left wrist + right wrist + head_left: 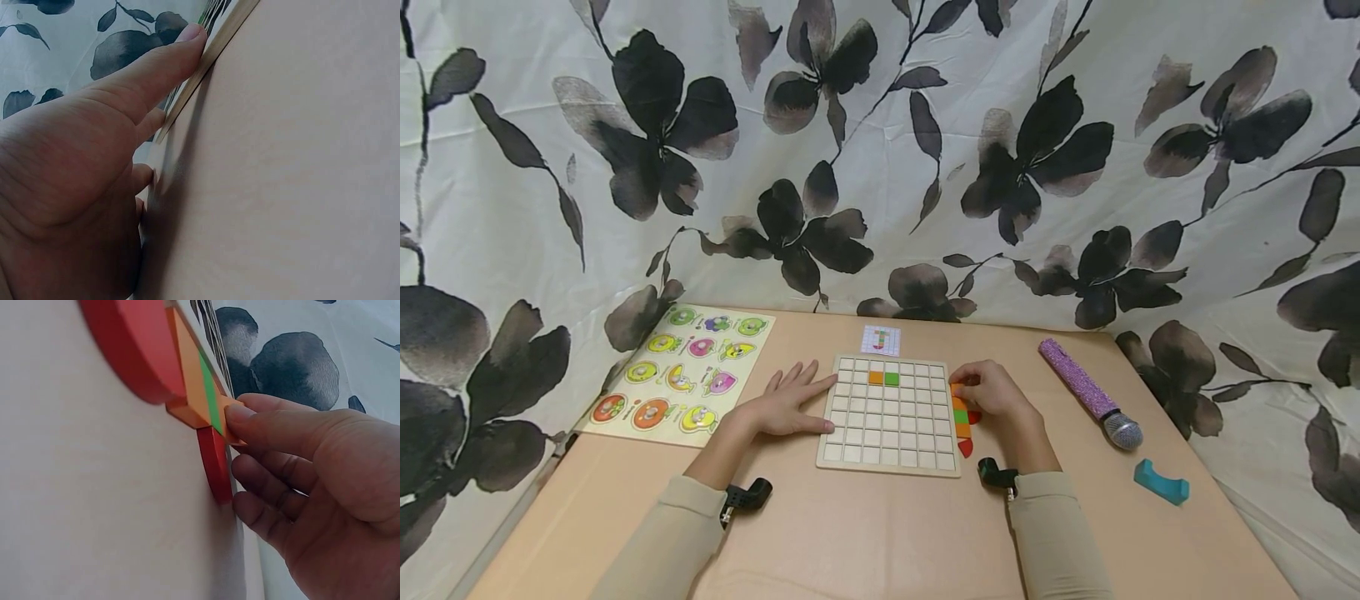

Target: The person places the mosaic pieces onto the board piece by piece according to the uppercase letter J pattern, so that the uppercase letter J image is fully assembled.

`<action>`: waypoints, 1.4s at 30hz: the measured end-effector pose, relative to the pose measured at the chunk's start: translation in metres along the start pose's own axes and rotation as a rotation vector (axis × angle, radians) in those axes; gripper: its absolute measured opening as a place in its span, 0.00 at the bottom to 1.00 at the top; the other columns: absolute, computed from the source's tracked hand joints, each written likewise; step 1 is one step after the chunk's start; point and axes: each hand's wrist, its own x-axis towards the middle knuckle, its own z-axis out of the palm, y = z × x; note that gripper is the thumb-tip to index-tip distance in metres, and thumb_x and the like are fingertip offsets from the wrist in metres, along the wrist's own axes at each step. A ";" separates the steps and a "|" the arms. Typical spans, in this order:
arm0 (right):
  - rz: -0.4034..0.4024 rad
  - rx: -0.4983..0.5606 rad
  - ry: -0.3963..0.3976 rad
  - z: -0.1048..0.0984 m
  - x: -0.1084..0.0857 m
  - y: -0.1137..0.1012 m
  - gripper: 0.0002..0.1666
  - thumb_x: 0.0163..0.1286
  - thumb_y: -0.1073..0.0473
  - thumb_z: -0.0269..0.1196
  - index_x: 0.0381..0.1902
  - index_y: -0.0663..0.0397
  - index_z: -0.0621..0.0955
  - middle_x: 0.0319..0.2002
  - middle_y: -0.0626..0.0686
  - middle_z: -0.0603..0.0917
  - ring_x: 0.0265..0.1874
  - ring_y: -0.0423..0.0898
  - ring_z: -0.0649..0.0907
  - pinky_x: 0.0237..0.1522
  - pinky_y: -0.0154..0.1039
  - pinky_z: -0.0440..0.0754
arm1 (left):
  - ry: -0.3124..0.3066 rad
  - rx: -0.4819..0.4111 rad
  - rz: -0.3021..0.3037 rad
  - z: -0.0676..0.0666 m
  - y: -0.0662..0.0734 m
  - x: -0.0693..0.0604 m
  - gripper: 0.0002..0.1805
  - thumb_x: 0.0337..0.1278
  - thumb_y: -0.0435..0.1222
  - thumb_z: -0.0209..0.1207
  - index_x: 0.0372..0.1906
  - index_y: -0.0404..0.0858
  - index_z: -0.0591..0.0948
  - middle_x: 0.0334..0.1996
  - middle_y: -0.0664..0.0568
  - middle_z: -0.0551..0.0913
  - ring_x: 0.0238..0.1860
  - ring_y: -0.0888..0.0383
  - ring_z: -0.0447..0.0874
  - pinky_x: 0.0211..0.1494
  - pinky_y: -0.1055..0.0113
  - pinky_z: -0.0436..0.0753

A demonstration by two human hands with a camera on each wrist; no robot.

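Observation:
A pale grid board (887,457) lies mid-table, with an orange square (876,378) and a green square (891,379) side by side in an upper row. My left hand (782,406) rests at the board's left edge, fingers spread, the thumb touching its rim. Beside the right edge, my right hand (997,392) pinches an orange block (232,429) between thumb and fingers. That block stands in a row with a green block (960,416) and another orange block (962,431). Red curved pieces (966,448) lie against this row; the hand partly hides the row.
A small pattern card (880,340) lies behind the board. On the left is a sheet of fruit pictures (662,396). A glittery purple microphone (1078,379) and a teal curved piece (1161,482) lie on the right. Patterned cloth (925,208) hangs behind the table.

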 end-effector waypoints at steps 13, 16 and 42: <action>-0.010 -0.012 0.080 -0.008 -0.003 0.001 0.12 0.73 0.67 0.65 0.53 0.57 0.87 0.42 0.58 0.86 0.39 0.53 0.79 0.32 0.37 0.81 | 0.003 -0.026 0.008 0.000 0.000 0.001 0.53 0.58 0.66 0.65 0.83 0.52 0.59 0.85 0.36 0.40 0.84 0.33 0.28 0.80 0.31 0.30; -0.014 -0.008 0.084 -0.009 -0.004 -0.001 0.13 0.74 0.67 0.65 0.54 0.58 0.87 0.43 0.58 0.85 0.41 0.54 0.78 0.33 0.36 0.81 | 0.003 -0.044 0.009 0.001 0.000 0.001 0.54 0.56 0.67 0.65 0.83 0.52 0.59 0.85 0.36 0.39 0.84 0.33 0.28 0.80 0.31 0.28; -0.076 0.081 0.127 0.002 0.000 -0.015 0.16 0.71 0.63 0.69 0.56 0.53 0.86 0.45 0.55 0.86 0.45 0.53 0.81 0.44 0.40 0.84 | -0.001 -0.036 0.017 0.000 -0.001 0.000 0.55 0.55 0.67 0.66 0.83 0.53 0.59 0.85 0.34 0.39 0.84 0.31 0.28 0.79 0.30 0.28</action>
